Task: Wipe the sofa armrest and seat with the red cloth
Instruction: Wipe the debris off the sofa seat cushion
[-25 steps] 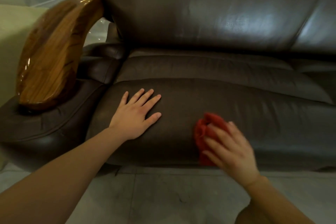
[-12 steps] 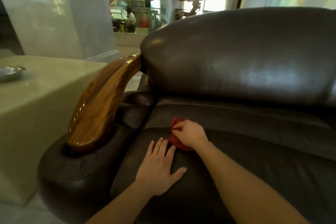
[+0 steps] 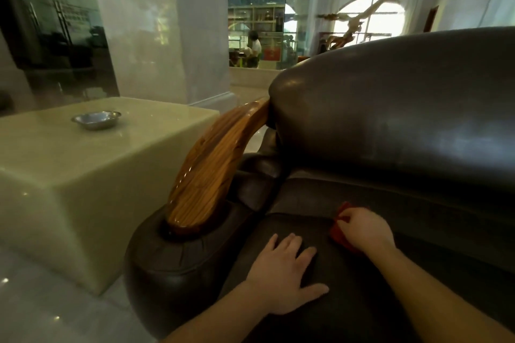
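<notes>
While the left hand [image 3: 284, 276] lay spread flat on the dark leather seat [image 3: 348, 301], the right hand [image 3: 362, 228] pressed the bunched red cloth [image 3: 338, 234] against it. The wooden armrest [image 3: 211, 167] curved alongside, untouched.

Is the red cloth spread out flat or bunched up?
Bunched up. The red cloth shows only as a crumpled wad poking out under the right hand, pressed against the dark brown leather seat cushion.

The seat [image 3: 418, 273] lies open to the right of both hands. On the left the wooden armrest [image 3: 211, 170] rises as a barrier; the backrest [image 3: 404, 125] overhangs behind, seemingly close.
</notes>
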